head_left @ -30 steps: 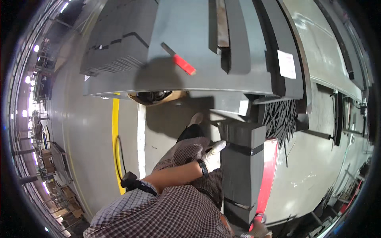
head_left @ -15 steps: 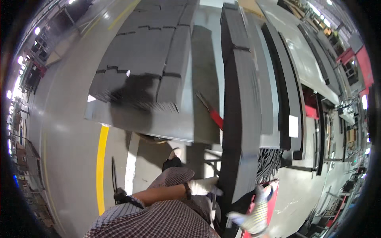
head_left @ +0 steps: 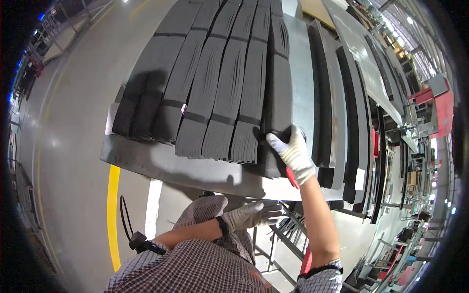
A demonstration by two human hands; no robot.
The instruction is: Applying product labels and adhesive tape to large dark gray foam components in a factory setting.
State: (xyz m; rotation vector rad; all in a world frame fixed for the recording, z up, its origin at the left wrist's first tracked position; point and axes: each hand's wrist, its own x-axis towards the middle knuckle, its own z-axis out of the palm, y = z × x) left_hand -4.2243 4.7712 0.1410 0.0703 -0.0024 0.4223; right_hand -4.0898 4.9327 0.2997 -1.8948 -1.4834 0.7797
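Our left hand [head_left: 249, 216], fingers extended, is near the table [head_left: 141, 157]; our right hand [head_left: 295, 155] is over a gray bundle [head_left: 280, 95], whether gripping we cannot tell.

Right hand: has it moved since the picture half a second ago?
Yes. Against the near edge of the table, the right hand has gone forward, from the person's side of that edge to over the tabletop.

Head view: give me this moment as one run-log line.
Right hand: at dark strapped bundle | left hand: open, empty, by table | grey bundles: side by side on table
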